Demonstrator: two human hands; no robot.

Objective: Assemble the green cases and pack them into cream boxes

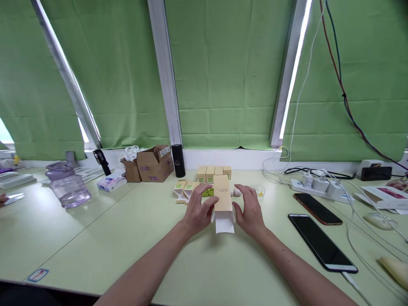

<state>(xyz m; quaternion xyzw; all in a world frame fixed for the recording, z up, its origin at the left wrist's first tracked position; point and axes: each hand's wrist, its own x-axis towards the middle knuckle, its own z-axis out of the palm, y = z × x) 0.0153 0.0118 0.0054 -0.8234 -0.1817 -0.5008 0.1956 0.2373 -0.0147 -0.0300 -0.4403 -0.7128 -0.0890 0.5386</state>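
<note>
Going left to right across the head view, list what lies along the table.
Clear water jug → tissue pack → cardboard box → black cylinder → left hand → tan carton → right hand → large black phone → white mouse.

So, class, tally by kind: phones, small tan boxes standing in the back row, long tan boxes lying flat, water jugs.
Phones: 2
Small tan boxes: 4
Long tan box: 1
Water jug: 1
Total: 8
</note>
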